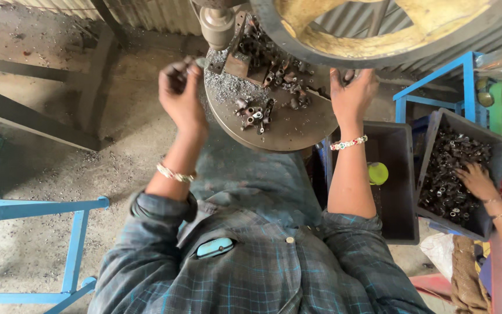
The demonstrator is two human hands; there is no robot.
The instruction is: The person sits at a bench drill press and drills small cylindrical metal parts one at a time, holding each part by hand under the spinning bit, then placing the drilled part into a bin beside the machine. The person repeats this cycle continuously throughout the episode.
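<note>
My left hand [180, 90] is raised at the left rim of a round metal work plate [289, 131] and pinches a small dark metal part [196, 63] beside the press spindle [216, 24]. My right hand [352, 93] reaches to the plate's right rim under a large yellow-spoked flywheel [379, 35], fingers curled around a small dark part; the grip is partly hidden. Several small metal sleeves [257, 110] and grey shavings [228, 87] lie on the plate. I wear bangles on both wrists and a plaid shirt.
A dark bin [399, 174] holding a yellow-green ball [377, 172] stands at my right. Beyond it another person's hand [477, 180] rests in a bin of dark metal parts [454, 174]. Blue metal frames [76, 232] stand left and right. Corrugated wall behind.
</note>
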